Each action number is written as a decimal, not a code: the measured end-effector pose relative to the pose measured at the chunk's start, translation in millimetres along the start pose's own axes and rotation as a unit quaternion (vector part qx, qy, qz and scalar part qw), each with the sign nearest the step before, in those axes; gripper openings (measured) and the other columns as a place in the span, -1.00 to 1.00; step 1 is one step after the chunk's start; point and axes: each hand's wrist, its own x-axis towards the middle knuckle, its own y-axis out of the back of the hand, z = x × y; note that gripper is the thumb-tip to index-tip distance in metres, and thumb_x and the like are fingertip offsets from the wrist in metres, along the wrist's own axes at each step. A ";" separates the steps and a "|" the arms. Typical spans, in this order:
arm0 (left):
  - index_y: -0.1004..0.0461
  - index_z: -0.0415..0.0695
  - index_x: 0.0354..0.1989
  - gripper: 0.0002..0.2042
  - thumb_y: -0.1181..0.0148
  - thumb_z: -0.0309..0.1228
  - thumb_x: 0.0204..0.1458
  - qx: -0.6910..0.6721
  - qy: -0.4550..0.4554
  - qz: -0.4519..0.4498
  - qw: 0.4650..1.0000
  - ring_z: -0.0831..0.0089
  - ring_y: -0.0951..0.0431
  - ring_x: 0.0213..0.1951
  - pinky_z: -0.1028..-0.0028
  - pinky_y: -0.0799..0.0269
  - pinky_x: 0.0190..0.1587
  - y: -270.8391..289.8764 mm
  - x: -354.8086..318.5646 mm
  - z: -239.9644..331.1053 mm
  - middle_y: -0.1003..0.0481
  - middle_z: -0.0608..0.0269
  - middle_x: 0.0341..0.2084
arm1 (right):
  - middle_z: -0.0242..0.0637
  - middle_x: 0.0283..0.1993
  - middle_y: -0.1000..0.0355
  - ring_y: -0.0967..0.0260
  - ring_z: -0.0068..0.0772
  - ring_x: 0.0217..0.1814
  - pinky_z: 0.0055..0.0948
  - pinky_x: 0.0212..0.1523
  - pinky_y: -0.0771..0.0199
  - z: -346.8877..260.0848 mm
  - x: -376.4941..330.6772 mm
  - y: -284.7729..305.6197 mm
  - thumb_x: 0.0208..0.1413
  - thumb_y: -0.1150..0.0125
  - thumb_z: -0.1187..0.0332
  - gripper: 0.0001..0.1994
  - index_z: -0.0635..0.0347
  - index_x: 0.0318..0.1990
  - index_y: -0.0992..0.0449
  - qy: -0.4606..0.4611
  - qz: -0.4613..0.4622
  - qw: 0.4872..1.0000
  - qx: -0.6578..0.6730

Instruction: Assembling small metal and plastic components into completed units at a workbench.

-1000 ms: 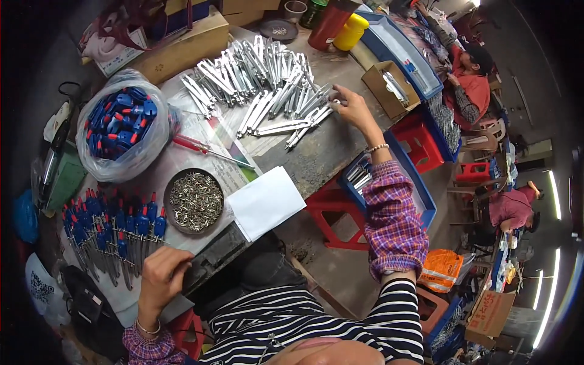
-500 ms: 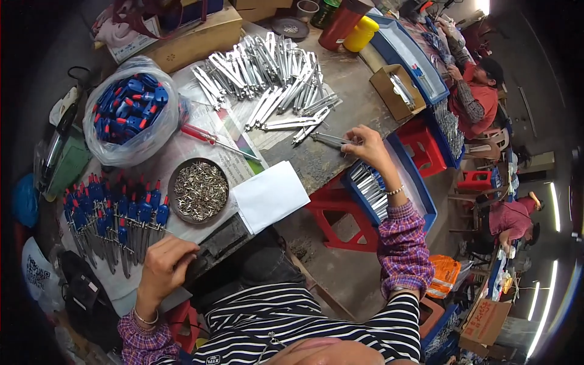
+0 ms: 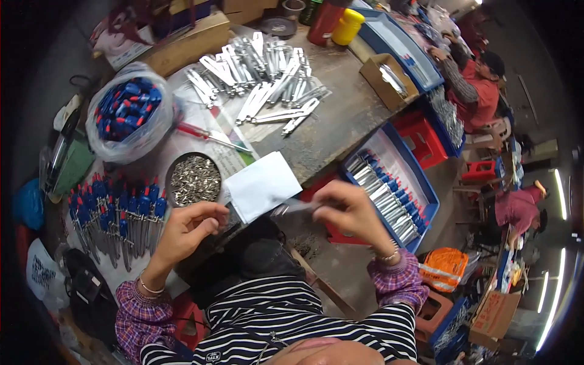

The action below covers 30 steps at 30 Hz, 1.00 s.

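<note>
My right hand point(image 3: 347, 210) pinches a slim silver metal piece point(image 3: 292, 207), smeared by motion, just off the right edge of a folded white paper point(image 3: 264, 185). Near the bench's front edge, my left hand point(image 3: 191, 230) has its thumb and forefinger apart, with nothing visible between them. Just beyond that hand sits a round dark bowl point(image 3: 172, 201) filled with small metal pins point(image 3: 196, 177). A heap of similar silver pieces point(image 3: 267, 76) lies farther back on the bench. Left of the bowl, several blue-and-red-topped metal tools point(image 3: 118, 210) lie in a bunch.
A clear plastic bag point(image 3: 97, 143) holds blue parts with red tips. A red-handled screwdriver point(image 3: 204, 132) lies beside it. At right, a blue tray point(image 3: 429, 204) holds rows of blue-topped tools. An open cardboard box point(image 3: 380, 85) stands on the bench. Co-workers sit at far right.
My right hand has come from the bench's right edge toward me and left, bringing the silver piece. My left hand has risen slightly right and its fingers have parted.
</note>
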 end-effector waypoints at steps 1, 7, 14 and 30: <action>-0.43 -0.33 -0.11 -0.80 -0.01 -0.53 0.12 0.003 -0.001 -0.011 1.000 0.48 -0.53 -0.25 0.56 -0.44 -0.23 -6.6 6.8 -3.0 -0.52 0.16 -0.29 | -0.27 -0.43 -0.39 -0.39 -0.44 -0.43 -0.52 -0.45 -0.36 -0.3 -6.6 -13.1 -0.15 -0.29 0.52 -0.82 0.28 -0.33 -0.48 0.028 -0.015 0.999 0.043; -0.43 -0.31 -0.06 -0.69 0.02 -0.31 0.20 -0.063 0.140 -0.200 0.968 0.58 -0.48 -0.25 0.59 -0.42 -0.17 -46.2 22.8 -18.1 -0.52 0.26 -0.30 | -0.25 -0.22 -0.35 -0.33 -0.25 -0.22 -0.31 -0.17 -0.34 -10.7 -26.3 -47.4 -0.17 -0.16 0.44 -0.72 0.22 -0.22 -0.39 0.276 -0.113 0.939 -0.174; -0.46 -0.30 -0.16 -0.80 -0.06 -0.44 0.12 -0.108 0.158 -0.292 0.937 0.65 -0.44 -0.30 0.59 -0.37 -0.21 -64.1 18.3 -33.0 -0.51 0.33 -0.37 | -0.24 -0.23 -0.33 -0.33 -0.27 -0.18 -0.32 -0.08 -0.35 -4.3 -33.2 -57.3 -0.17 -0.12 0.41 -0.71 0.22 -0.20 -0.38 0.350 -0.069 0.913 -0.199; -0.43 -0.28 -0.09 -0.73 0.03 -0.32 0.21 -0.062 0.132 -0.290 0.946 0.69 -0.37 -0.28 0.64 -0.32 -0.25 -71.4 -4.3 -31.1 -0.45 0.38 -0.36 | -0.23 -0.30 -0.39 -0.36 -0.19 -0.28 -0.34 -0.30 -0.37 2.6 -43.6 -70.6 -0.18 -0.27 0.44 -0.62 0.24 -0.13 -0.37 0.213 -0.080 0.974 -0.016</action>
